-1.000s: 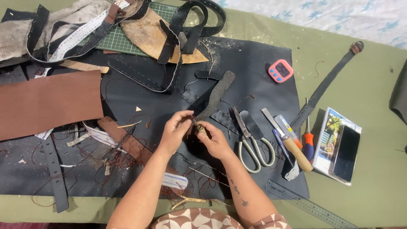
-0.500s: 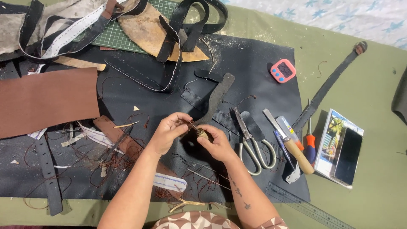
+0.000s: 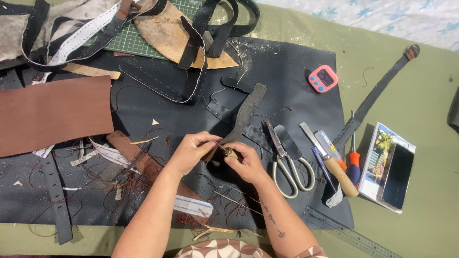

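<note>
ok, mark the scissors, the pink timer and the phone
scissors (image 3: 285,160): head view, near the pivot, right of the hands.
pink timer (image 3: 322,79): head view, middle of its face.
phone (image 3: 397,176): head view, middle of its dark screen.

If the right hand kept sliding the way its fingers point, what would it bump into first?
The right hand points up-left, so it would probably first meet the left hand, whose fingertips nearly touch it around a small brownish piece that both pinch. Depth is hard to judge.

left hand (image 3: 191,152) pinching | right hand (image 3: 245,162) fingers curled, seemingly gripping
</note>
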